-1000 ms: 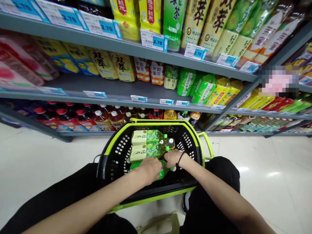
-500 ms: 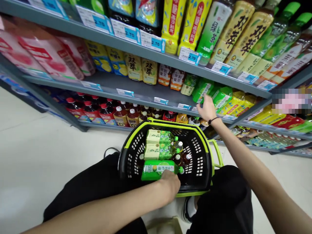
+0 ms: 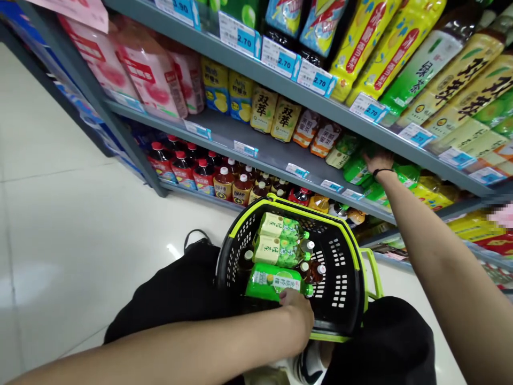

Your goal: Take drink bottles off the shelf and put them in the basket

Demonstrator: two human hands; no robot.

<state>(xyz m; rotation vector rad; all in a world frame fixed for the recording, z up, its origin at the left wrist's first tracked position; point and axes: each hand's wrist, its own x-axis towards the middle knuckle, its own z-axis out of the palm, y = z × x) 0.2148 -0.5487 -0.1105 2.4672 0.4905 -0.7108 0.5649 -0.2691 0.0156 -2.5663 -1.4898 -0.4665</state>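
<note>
A black shopping basket (image 3: 339,326) with a lime-green rim stands between my knees. Two pale green tea bottles (image 3: 280,251) lie side by side in it, above several upright bottles. Nearer me lies a bright green drink bottle (image 3: 266,278). My left hand (image 3: 298,315) is closed at this bottle's near side, near its cap end; most of its fingers are hidden. Up on the middle shelf, my right hand (image 3: 379,160) reaches over a row of green drink bottles (image 3: 356,166), its fingers apart against the upper part of one, partly in shadow.
The grey middle shelf (image 3: 264,152) also carries large pink bottles (image 3: 150,75), yellow cartons and tea cartons. Its upper neighbour (image 3: 224,45) overhangs my right hand. Red-capped bottles (image 3: 182,168) stand on the bottom shelf. A green basket handle (image 3: 374,272) sticks out on the right.
My right hand has moved deeper into the middle shelf, over the green bottles. The view has shifted left. My left hand stays by the green bottle in the basket.
</note>
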